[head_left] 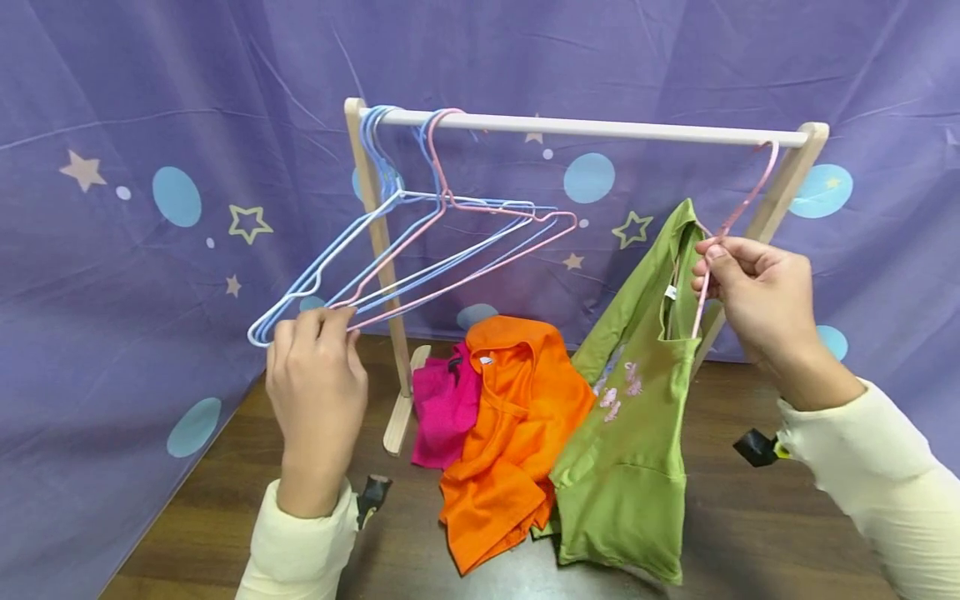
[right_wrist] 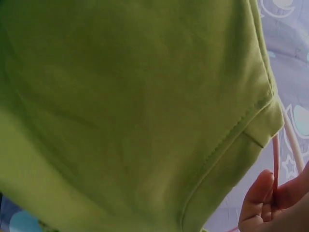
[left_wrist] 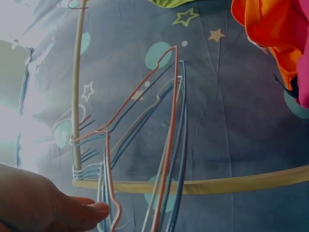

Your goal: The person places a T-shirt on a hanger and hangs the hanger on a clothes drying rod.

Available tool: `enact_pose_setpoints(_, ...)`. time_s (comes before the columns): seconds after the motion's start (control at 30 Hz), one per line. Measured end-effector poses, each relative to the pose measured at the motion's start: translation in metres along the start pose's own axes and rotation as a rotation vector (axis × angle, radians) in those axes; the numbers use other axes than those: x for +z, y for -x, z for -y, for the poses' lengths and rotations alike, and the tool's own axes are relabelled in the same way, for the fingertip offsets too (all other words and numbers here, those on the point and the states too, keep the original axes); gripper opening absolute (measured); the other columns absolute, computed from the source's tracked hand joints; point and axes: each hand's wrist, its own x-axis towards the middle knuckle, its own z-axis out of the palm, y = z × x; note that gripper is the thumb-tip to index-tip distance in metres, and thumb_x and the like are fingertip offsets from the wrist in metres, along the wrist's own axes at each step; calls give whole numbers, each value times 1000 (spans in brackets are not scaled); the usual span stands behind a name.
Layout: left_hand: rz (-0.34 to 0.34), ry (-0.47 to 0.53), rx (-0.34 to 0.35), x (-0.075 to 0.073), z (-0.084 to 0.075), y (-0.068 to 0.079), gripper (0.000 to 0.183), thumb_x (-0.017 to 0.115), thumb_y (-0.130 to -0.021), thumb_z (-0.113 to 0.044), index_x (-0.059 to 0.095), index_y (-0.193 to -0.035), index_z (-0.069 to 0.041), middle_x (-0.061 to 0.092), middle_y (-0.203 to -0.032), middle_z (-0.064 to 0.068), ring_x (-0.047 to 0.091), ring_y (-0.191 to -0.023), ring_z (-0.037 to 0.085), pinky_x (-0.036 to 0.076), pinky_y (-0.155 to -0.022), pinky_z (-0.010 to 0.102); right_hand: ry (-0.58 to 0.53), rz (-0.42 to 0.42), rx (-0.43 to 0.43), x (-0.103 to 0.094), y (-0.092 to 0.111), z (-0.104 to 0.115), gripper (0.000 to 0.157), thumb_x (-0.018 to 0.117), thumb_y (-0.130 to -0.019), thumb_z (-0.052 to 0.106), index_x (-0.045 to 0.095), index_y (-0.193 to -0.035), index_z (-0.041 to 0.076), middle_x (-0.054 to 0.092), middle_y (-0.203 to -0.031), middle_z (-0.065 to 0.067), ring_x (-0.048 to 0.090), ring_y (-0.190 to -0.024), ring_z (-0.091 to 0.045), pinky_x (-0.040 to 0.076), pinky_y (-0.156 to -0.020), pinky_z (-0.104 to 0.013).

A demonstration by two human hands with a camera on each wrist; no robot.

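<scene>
My right hand pinches a pink wire hanger just below its hook, which meets the rail at the right end. A green long-sleeved top with pink flower embroidery hangs from it, its neckline around the wire. In the right wrist view the top's cloth covers most of the frame. At the left, my left hand has its fingers bent over the lower corner of another pink hanger, beside blue and white hangers. The corner itself is hidden behind the fingers.
A wooden rack with a white rail spans the back. On the brown table lie an orange top and a magenta garment, under the bare hangers. A purple patterned cloth hangs behind and to the left.
</scene>
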Motion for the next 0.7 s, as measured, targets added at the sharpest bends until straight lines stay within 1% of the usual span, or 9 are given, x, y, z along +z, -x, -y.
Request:
enact_pose_setpoints(0.17,50,7,-10,2,3,0,22,74,-87,3,74,-109,0,67,-99,19,55,-87,45,43,-74,54,134,-18,27,-11,-2,4,21,59,-100,0,77,-91,8,71,-71,-3,67,-60,-8,57,-59,-20)
enact_pose_setpoints(0.27,54,8,-8,4,4,0,21,73,-88,2,74,-109,1,67,-98,19,54,-86,45,43,-74,54,212,-13,44,-17,-3,7,25,58,-101,1,77,-89,13,71,-71,-2,66,-60,-7,56,-58,-20)
enact_pose_setpoints(0.4,19,4,4,7,3,-1,19,73,-90,0,73,-109,2,65,-97,20,52,-84,45,43,-74,54,353,10,60,-26,-6,11,28,58,-102,3,77,-88,19,71,-72,1,66,-62,-5,55,-57,-19)
enact_pose_setpoints(0.47,-11,4,7,9,4,-2,18,73,-91,-1,74,-109,2,65,-97,21,52,-85,46,43,-76,54,429,20,68,-30,-7,13,29,58,-102,4,76,-88,23,71,-73,3,65,-63,-5,55,-57,-19)
enact_pose_setpoints(0.63,-77,2,-5,15,6,-4,18,73,-91,-2,73,-109,1,64,-100,21,51,-89,47,41,-80,57,624,43,62,-39,-10,16,31,58,-103,9,72,-87,31,69,-71,12,66,-61,-2,56,-58,-19)
enact_pose_setpoints(0.7,-88,-1,-8,17,8,-4,19,73,-90,-1,73,-109,0,64,-101,20,51,-90,47,41,-80,57,696,49,47,-41,-11,17,29,58,-103,10,71,-89,31,68,-70,16,67,-60,-1,56,-58,-18)
